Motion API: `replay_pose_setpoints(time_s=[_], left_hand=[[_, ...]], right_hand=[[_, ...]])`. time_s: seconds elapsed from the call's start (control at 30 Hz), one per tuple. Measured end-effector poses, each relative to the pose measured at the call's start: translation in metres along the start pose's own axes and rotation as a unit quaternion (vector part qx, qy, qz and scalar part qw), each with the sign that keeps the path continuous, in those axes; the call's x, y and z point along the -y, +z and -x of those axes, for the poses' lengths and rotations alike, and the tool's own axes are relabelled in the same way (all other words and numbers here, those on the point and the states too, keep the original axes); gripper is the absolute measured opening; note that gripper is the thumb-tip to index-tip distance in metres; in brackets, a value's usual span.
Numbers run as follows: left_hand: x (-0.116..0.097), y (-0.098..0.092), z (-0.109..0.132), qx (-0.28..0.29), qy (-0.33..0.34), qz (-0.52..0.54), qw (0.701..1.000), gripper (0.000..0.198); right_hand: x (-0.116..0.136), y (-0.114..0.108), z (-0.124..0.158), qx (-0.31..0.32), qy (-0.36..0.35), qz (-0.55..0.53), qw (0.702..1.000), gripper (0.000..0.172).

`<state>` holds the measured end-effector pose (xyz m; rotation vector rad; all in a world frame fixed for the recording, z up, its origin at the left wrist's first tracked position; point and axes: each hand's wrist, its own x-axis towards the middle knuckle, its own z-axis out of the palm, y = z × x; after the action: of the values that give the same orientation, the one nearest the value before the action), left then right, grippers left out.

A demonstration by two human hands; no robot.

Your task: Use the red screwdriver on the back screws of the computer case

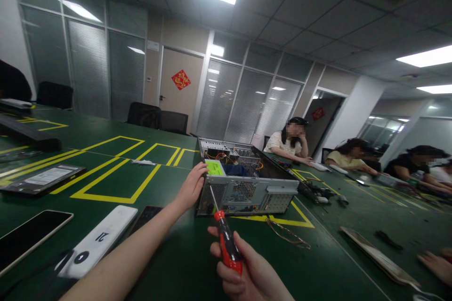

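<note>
Centrally, one open grey sheet-metal computer case [247,193] is laid on the matte green table [169,263]. Coloured wire bundles [247,163] and one green-labelled box [215,168] are contained in it. The left hand [192,187] is rested at the case's 9 o'clock edge, fingers extended, nothing gripped. One red-and-black plastic-handled screwdriver [226,240] is clenched in the right hand [247,275] at 6 o'clock, its steel tip at the perforated rear panel.

A phone [31,237] and a white device [100,240] were laid on the green table [353,207]; glasses [287,234] were left nearby, and people [291,143] were seated opposite.
</note>
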<state>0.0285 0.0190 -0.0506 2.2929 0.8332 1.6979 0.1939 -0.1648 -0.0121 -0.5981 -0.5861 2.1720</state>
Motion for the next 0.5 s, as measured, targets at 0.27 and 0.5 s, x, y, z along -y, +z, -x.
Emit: replay_pose_setpoints(time_s=[0.27,0.5], left_hand=[[-0.0012,0.0002,-0.0003,-0.002,-0.002,-0.001,1.000,0.032],[-0.0006,-0.0001,-0.0004,0.000,-0.006,-0.006,1.000,0.033]], right_hand=[[0.0038,0.0037,0.0086,0.049,-0.008,0.081,0.995,0.055],[0.0035,-0.0038,0.0054,-0.008,-0.049,0.015,0.999,0.037]])
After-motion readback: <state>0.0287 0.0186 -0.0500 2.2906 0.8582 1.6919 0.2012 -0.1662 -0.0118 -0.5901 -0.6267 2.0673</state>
